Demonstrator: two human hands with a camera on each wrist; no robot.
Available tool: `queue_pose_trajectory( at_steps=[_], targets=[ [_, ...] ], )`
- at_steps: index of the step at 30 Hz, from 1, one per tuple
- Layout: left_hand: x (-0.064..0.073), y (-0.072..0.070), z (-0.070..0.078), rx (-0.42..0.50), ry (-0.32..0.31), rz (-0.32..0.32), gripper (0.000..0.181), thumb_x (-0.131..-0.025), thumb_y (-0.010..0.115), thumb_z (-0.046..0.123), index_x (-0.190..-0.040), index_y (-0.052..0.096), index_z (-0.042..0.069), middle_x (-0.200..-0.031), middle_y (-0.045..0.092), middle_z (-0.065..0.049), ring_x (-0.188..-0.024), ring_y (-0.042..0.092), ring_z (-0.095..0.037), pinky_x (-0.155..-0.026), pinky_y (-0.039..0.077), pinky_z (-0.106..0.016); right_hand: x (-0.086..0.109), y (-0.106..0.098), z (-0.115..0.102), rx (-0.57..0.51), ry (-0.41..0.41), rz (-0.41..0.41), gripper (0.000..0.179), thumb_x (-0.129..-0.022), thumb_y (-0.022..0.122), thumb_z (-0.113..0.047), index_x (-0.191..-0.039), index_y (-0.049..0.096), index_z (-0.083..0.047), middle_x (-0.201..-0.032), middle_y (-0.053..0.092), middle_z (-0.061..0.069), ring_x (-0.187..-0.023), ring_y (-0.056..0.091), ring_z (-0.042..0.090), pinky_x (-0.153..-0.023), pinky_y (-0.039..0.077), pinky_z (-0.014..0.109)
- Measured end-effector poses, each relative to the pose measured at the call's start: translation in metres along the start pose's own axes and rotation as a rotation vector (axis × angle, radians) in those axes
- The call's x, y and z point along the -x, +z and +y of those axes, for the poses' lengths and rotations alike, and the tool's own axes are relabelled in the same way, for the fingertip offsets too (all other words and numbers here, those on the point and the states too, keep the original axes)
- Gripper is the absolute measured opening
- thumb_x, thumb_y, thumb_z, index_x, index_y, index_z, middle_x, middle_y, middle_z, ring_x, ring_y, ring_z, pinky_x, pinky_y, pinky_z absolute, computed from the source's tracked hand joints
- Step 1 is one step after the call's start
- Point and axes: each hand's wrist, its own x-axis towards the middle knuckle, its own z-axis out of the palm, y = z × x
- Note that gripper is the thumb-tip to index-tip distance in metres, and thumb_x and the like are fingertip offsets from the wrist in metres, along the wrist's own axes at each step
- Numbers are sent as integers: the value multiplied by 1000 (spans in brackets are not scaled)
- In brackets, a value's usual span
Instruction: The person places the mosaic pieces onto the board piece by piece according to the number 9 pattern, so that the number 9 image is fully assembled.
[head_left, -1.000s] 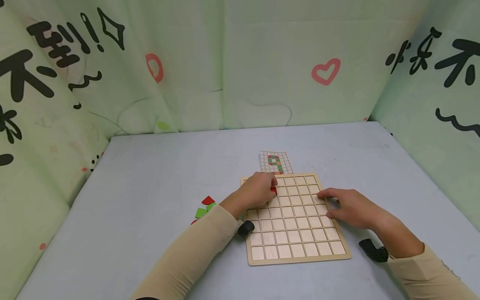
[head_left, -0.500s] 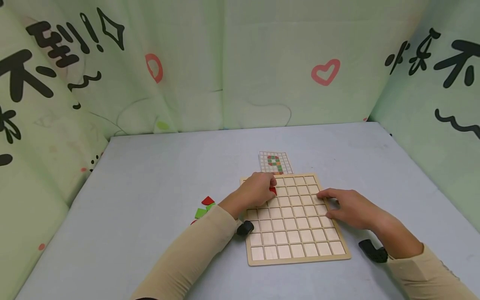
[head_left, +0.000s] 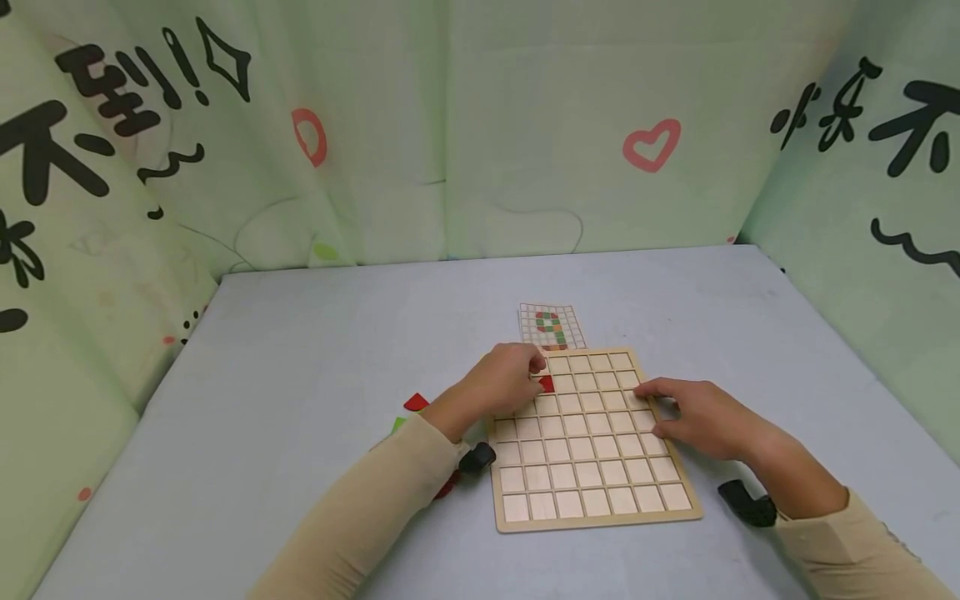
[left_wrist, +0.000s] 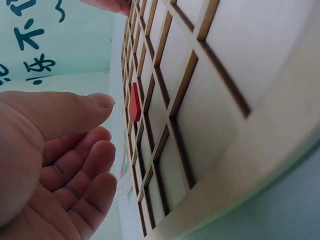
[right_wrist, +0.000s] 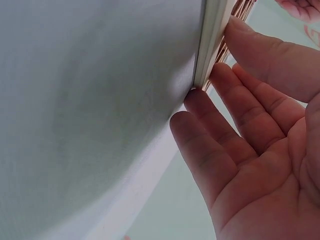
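A wooden grid board [head_left: 581,454] lies on the table under both hands. One small red piece [head_left: 547,384] sits in a cell of its far part; in the left wrist view the red piece [left_wrist: 134,102] lies apart from the fingertips. My left hand [head_left: 501,382] hovers over the board's far left part, and its wrist view shows thumb and fingers parted, holding nothing. At the board's right edge, my right hand [head_left: 708,417] touches the frame with thumb and extended fingers, as the right wrist view shows with that hand [right_wrist: 265,115] against the edge.
A card printed with a coloured grid pattern [head_left: 551,325] lies just beyond the board. Left of it are loose pieces, partly hidden by the left arm: a red one [head_left: 416,402], a green one [head_left: 399,424] and more red [head_left: 447,485]. Curtains surround the table.
The left hand has let go of the red piece and drawn slightly left, so more of the piece shows in its cell. The right hand stays at the board's edge.
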Motion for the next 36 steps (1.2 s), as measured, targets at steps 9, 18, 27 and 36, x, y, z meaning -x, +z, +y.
queue_pose_trajectory(
  at_steps=[9,18,27,36],
  targets=[
    [13,-10,-7,24,0,22,23,-94,70,14,-115,65,6,-106,65,-2,-94,57,-15,-85,49,-28,2,-1,2,5,-2,7,50,-85,76,-12,-131,61,-2,-131,59,25,-120,55,45,-93,44,58],
    [29,-20,-17,73,-6,61,25,-92,72,12,-115,67,3,-107,66,-7,-98,59,-19,-86,51,-31,0,-1,-1,9,13,-4,48,-86,75,-12,-132,60,-1,-132,59,25,-118,56,43,-93,45,57],
    [49,-31,-32,93,-2,115,28,-91,74,11,-116,65,1,-110,66,-9,-100,60,-21,-86,52,-34,-1,-1,0,13,-2,-3,49,-86,76,-13,-131,61,-3,-129,60,24,-118,56,42,-93,45,57],
    [65,-38,-57,95,-79,154,29,-91,75,12,-117,65,3,-111,66,-8,-102,59,-22,-87,53,-33,-1,0,0,19,3,-3,49,-86,76,-13,-131,61,-3,-130,60,24,-121,54,45,-94,44,58]
  ],
)
